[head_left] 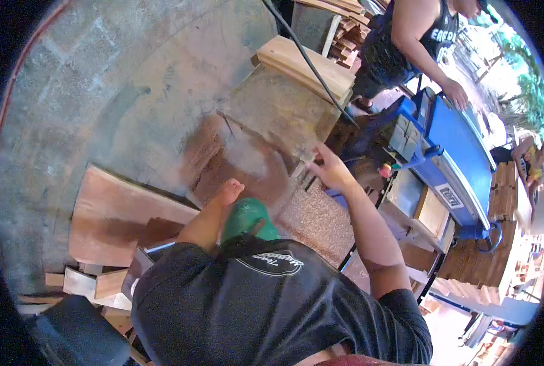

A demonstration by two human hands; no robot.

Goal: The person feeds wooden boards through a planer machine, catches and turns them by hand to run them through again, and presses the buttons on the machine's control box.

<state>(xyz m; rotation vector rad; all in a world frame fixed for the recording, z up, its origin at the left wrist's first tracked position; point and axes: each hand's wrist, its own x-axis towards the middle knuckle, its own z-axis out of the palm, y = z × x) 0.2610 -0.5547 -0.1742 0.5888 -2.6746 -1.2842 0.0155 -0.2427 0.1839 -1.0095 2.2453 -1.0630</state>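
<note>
My right hand (331, 168) is stretched forward with its fingers apart, and nothing shows in it. It is above the sawdust-strewn ground, to the left of a blue machine (461, 146). My left hand (230, 191) is held low in front of my body, beside the green cloth (246, 218) over my leg. Its fingers are mostly turned away, so their grip is hidden. Ahead of both hands lies reddish-brown sawdust (202, 149) on the concrete floor.
A co-worker's hand (455, 94) touches the blue machine. Stacked planks (308, 64) lie ahead, with a dark cable (305, 52) across them. A wide wooden board (116, 213) lies at left above offcuts (95, 283). More stacked timber (476, 262) stands at right.
</note>
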